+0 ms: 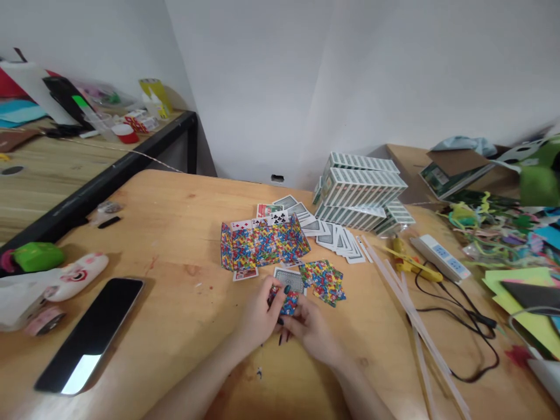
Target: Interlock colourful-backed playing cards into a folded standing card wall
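My left hand (261,310) and my right hand (311,331) are both closed on a small piece with a multicoloured pattern (290,304), which looks like a playing card or folded cards. The fingers hide part of it. Just beyond lies a grey-backed playing card (291,279). Behind it stands a folded strip of the same bright pattern (266,245), with playing cards (279,218) showing above its top edge. To the right of my hands is a loose pile of patterned cards (324,283). One face card (245,273) pokes out in front of the strip.
Grey-backed cards (343,240) fan out before stacked striped card boxes (363,189). On the right lie glue sticks (415,324), a yellow glue gun (413,262), a power strip (441,256) and a looping black cable (476,378). A phone (94,332) lies on the left.
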`<state>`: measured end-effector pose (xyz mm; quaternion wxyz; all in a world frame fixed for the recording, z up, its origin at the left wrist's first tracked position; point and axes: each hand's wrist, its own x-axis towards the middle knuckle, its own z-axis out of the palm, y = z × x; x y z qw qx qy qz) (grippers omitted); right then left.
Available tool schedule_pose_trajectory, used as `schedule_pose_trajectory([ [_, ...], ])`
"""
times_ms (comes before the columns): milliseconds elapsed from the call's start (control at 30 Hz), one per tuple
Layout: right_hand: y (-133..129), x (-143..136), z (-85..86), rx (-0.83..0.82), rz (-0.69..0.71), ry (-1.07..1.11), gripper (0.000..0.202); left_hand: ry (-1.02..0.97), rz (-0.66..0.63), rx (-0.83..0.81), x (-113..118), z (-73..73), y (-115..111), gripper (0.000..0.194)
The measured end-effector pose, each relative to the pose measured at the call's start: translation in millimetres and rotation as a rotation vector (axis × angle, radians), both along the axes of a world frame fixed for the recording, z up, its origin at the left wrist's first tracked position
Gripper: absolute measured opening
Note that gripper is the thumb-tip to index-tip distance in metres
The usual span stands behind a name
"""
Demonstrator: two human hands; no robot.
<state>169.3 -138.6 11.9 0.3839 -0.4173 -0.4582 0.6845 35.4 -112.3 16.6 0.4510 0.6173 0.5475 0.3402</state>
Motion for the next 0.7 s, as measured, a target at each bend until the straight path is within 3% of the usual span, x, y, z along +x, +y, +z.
schedule_pose_trajectory([
  [100,-2.8,-3.5,0.9,-0.011,0.042,0.003,0.028,0.012,0.019,-0.018,2.0,0.7,-1.2,0.016],
  [300,-3.9,-3.1,2.2,-0.018,0.035,0.055,0.029,-0.151,-0.015,-0.179,1.1,7.0,3.4,0.032],
  [500,-4.1,-6.2,2.2,-0.037,0.026,0.1,0.031,-0.057,0.038,-0.055,-0.9,7.8,3.0,0.036],
  [600,-1.5,-4.1,5.1,-0.017,-0.039,0.103,0.031,-0.126,0.004,-0.051,-1.7,4.6,3.1,0.032],
  [700,1.4,-0.9,8.3,-0.006,-0.116,0.102,0.031,-0.055,-0.019,-0.011,-1.5,2.1,2.6,0.032],
])
